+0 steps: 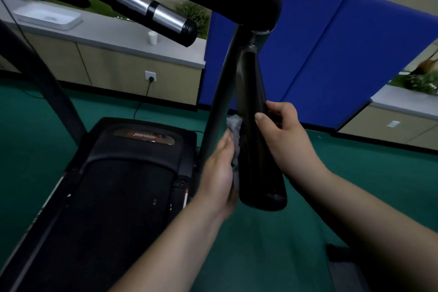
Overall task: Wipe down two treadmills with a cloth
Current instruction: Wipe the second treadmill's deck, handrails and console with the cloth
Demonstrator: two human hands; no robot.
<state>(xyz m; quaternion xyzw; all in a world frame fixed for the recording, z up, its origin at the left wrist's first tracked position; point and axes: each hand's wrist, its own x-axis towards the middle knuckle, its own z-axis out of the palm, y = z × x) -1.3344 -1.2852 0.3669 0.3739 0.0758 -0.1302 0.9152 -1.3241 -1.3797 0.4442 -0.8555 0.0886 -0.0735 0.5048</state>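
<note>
Head view is showing you standing beside a black treadmill point(113, 185) on the green floor point(355, 185), with your left hand point(219, 173) pressing a grey cloth point(234, 130) flat against the inner side of the right handrail point(258, 140), fingers lying straight along it. Your right hand point(282, 135) is gripping the same handrail from the outer side, thumb curling over its top and fingers wrapping behind. Beyond the treadmill, a paper cup point(152, 37) is sitting on the grey desk point(113, 38) along the wall, beside a blue mat point(320, 54).
</note>
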